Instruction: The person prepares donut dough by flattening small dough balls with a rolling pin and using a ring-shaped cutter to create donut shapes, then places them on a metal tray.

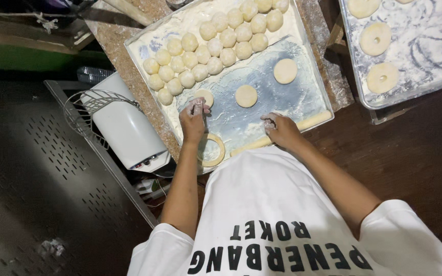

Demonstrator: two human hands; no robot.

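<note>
On the floured metal tray (303, 97) seen from the head camera, the person's left hand (194, 118) is closed on a small piece of dough, pinching it between the fingertips just beside a flattened dough disc (205, 95). The right hand (281, 130) is loosely clenched and rests at the tray's near edge, touching the wooden rolling pin (310, 121) that lies along that edge; whether it actually grips the pin cannot be told. Two more flat discs (246, 95) lie on the bare part of the tray between the hands and the far side, one nearer the middle and one (285, 71) further right. Rows of round dough balls (216, 46) crowd the far left part of the tray, touching one another. A round ring cutter (213, 150) lies near the left wrist at the tray's near corner. The tray sits on a speckled desk (113, 41). A second tray (425, 46) to the right holds ring-shaped dough pieces (375, 38). A white appliance (126, 130) with a wire guard stands left of the desk.
</note>
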